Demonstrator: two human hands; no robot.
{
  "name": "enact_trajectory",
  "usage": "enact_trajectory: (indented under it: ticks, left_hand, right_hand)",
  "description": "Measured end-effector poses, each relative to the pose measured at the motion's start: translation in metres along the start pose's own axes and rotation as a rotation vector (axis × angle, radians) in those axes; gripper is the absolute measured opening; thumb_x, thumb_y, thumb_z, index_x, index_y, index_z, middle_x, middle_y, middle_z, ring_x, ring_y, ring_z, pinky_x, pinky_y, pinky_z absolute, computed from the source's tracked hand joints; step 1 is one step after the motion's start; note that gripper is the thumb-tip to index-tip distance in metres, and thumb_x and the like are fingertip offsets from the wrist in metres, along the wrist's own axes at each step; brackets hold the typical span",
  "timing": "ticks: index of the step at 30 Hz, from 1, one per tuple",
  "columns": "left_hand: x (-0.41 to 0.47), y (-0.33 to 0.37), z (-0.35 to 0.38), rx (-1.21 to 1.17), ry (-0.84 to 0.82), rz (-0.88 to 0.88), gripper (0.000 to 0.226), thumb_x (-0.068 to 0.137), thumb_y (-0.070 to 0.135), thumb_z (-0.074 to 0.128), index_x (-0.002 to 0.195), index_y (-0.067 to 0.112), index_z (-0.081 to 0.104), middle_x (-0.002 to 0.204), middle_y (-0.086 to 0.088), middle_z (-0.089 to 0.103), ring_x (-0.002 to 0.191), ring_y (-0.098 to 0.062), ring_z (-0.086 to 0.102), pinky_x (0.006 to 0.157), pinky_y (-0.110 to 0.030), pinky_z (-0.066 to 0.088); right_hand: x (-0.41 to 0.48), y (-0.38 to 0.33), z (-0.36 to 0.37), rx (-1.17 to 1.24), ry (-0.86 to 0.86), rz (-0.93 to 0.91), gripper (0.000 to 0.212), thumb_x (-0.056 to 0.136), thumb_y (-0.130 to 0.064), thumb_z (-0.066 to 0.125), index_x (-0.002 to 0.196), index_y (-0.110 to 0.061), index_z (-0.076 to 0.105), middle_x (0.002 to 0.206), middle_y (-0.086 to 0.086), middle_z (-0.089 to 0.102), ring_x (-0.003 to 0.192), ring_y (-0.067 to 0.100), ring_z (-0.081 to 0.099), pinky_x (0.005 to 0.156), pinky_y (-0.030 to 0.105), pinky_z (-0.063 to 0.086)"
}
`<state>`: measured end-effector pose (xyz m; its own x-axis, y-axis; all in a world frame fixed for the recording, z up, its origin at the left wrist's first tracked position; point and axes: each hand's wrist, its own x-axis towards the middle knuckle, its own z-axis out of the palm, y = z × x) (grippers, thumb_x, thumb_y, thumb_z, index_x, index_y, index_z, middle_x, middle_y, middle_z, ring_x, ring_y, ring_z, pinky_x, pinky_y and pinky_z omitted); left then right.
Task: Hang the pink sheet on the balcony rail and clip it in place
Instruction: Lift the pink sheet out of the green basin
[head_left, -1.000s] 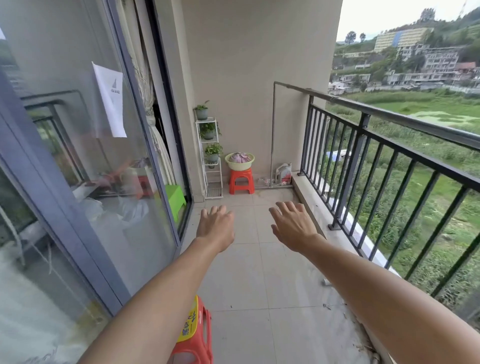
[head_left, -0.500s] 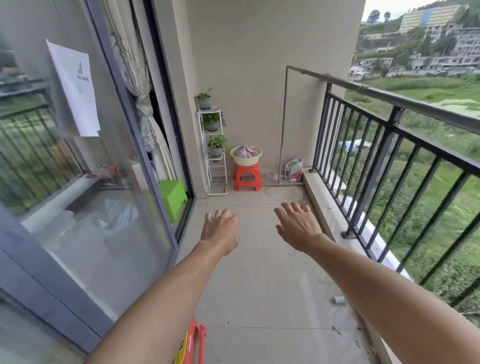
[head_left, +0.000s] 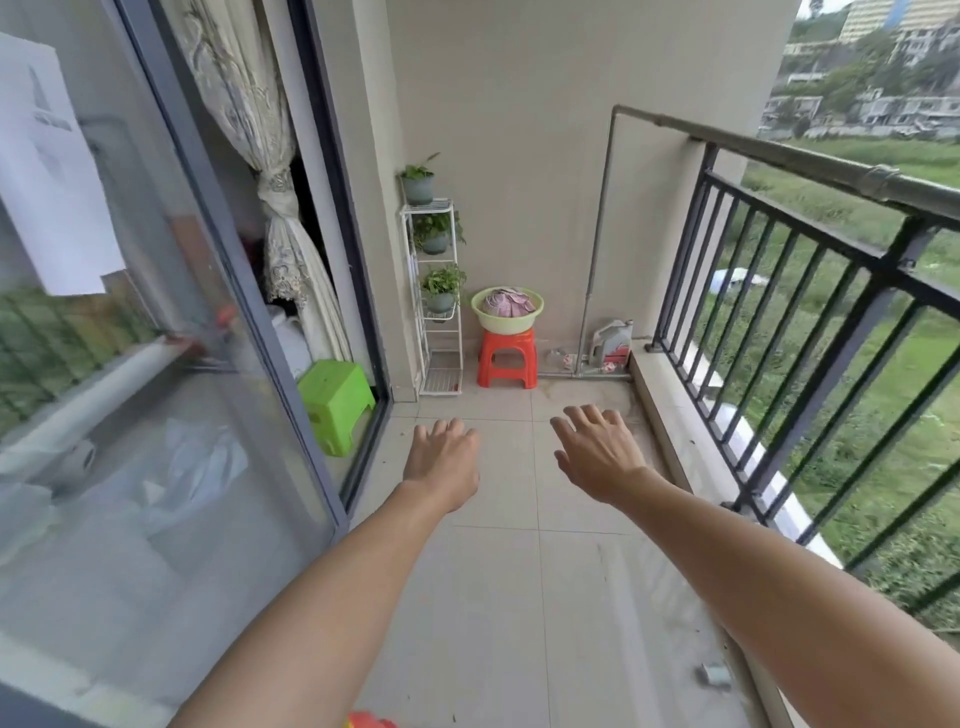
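The pink sheet (head_left: 505, 303) lies bunched in a pale green basin (head_left: 506, 321) on a red stool (head_left: 507, 358) against the far wall. The balcony rail (head_left: 810, 156) runs along the right side, with black bars below it. My left hand (head_left: 442, 462) and my right hand (head_left: 597, 457) are stretched forward over the floor tiles, fingers relaxed and spread, holding nothing. Both are well short of the basin. No clips can be seen.
A white plant rack (head_left: 439, 296) with three pots stands left of the stool. A green stool (head_left: 336, 402) sits behind the sliding glass door (head_left: 171, 364). A grey jug (head_left: 613, 340) stands in the far corner. A low ledge (head_left: 675, 431) runs under the railing.
The view has moved forward along the balcony, so the basin, stool and rack appear closer. Both hands stay outstretched and empty.
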<state>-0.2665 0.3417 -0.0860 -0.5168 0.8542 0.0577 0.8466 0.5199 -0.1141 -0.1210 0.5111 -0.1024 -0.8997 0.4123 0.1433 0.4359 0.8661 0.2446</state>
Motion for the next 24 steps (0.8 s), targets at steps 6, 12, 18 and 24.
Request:
enact_trajectory:
  ticks: [6,12,18,24]
  left_hand:
    - [0.137,-0.043,0.008,-0.010,-0.003,0.058,0.028,0.090,0.024,0.051,0.117,0.017,0.055,0.121,-0.005,0.052,0.115,-0.025,0.047,0.093,-0.042,0.033]
    - [0.252,-0.060,0.017,0.004,-0.044,0.098,0.028,0.090,0.024,0.050,0.117,0.017,0.055,0.124,-0.005,0.052,0.117,-0.026,0.047,0.095,-0.041,0.033]
    - [0.377,-0.068,0.036,0.007,-0.045,0.098,0.030,0.090,0.023,0.050,0.118,0.016,0.057,0.124,-0.006,0.053,0.119,-0.027,0.047,0.100,-0.045,0.032]
    - [0.506,-0.068,0.044,-0.012,-0.069,0.065,0.031,0.090,0.021,0.049,0.120,0.016,0.055,0.123,-0.006,0.052,0.119,-0.027,0.046,0.102,-0.045,0.031]
  right_hand:
    - [0.127,0.031,0.018,0.018,-0.005,0.059,0.040,0.088,-0.038,0.059,0.120,-0.014,0.058,0.125,0.011,0.059,0.113,0.033,0.055,0.090,0.045,0.044]
    - [0.223,0.079,0.042,0.028,-0.024,0.108,0.043,0.092,-0.039,0.053,0.127,-0.015,0.052,0.132,0.010,0.054,0.119,0.032,0.050,0.095,0.046,0.040]
    - [0.329,0.131,0.085,0.020,-0.038,0.104,0.044,0.092,-0.041,0.053,0.129,-0.016,0.051,0.132,0.010,0.054,0.121,0.031,0.050,0.096,0.045,0.039]
    - [0.450,0.198,0.124,0.033,-0.073,0.080,0.045,0.088,-0.040,0.059,0.125,-0.015,0.055,0.130,0.012,0.057,0.119,0.033,0.052,0.096,0.047,0.041]
